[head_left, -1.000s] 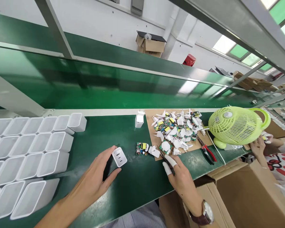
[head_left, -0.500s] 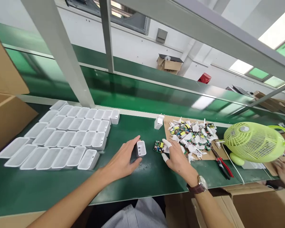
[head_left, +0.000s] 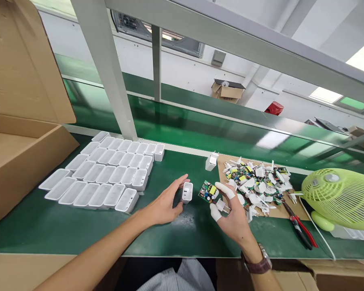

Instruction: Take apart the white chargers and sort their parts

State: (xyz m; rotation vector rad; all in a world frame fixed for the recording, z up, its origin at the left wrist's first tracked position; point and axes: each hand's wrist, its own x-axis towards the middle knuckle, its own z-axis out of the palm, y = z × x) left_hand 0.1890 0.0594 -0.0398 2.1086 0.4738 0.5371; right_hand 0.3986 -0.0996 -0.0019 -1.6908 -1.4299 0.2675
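Green flat-topped workbench (head_left: pixel 170 242): beneath the fingers of both hands
Brown open cardboard carton (head_left: pixel 33 169): well beyond the left fingers, on their left
Rows of white open plastic cases (head_left: pixel 97 173): left of the left fingers, well apart
Lime-green round plastic fan (head_left: pixel 341 198): right of the right fingers, well apart
Heap of green boards and white plug parts (head_left: pixel 257 182): just beyond the right fingers, on a brown sheet (head_left: pixel 297 212)
Left hand (head_left: pixel 166 202): thumb and fingers appear gripping the single case
Right hand (head_left: pixel 238 220): white-capped thumb and forefinger curve apart beside the board; whether they bear on it, I cannot tell
Green rectangular circuit board (head_left: pixel 208 192): at the right fingertips; probably light, stiff and fragile, best taken by its edges; yellow block, dark parts, populated face up
Single white plastic case (head_left: pixel 187 194): between the left thumb and fingers; likely light, stiff, a little slippery, best held by its side walls; rounded corners, open mouth, dark slots inside
White plug piece (head_left: pixel 222 205): between the right thumb and forefinger, beside the board; probably light and hard, best pinched by its body
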